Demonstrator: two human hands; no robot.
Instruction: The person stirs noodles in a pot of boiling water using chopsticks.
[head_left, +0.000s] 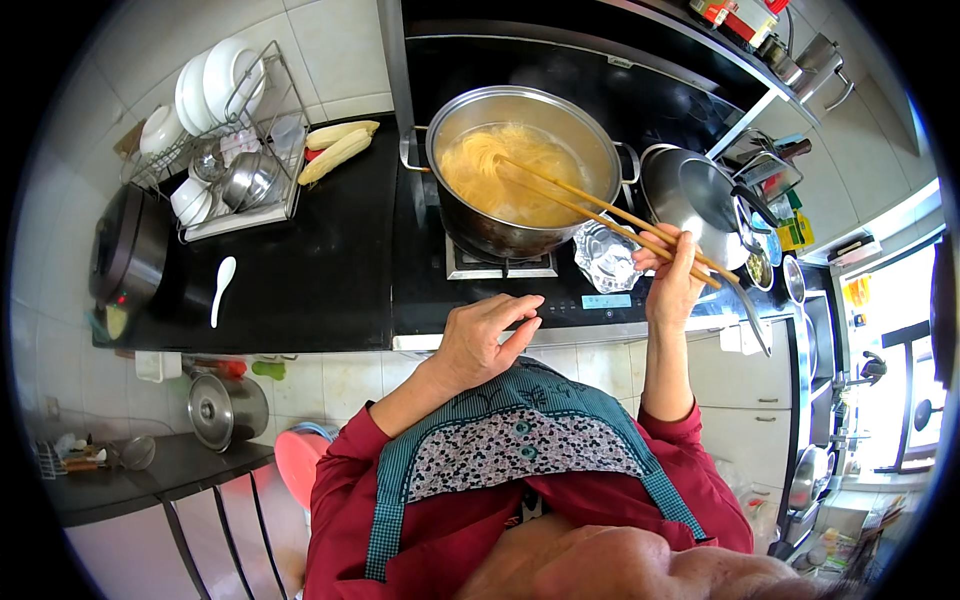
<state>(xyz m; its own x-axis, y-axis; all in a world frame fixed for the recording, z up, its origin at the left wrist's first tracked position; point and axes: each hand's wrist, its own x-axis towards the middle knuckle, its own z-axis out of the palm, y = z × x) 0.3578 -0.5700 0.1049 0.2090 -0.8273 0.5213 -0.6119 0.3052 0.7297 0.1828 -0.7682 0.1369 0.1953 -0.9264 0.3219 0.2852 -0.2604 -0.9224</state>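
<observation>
My right hand grips a pair of long wooden chopsticks, whose far tips reach into the noodles. The noodles lie in yellowish liquid in a large steel stockpot standing on a gas burner. A metal utensil handle slants down beside my right hand; I cannot tell whether that hand holds it. My left hand hovers before the cooktop's front edge, thumb and fingers apart, holding nothing. Crumpled foil surrounds the burner right of the pot.
A lidded wok stands to the right, with small bowls beyond. At left are a dish rack, corn cobs, a white spoon and a dark rice cooker. A steel shelf runs above the cooktop.
</observation>
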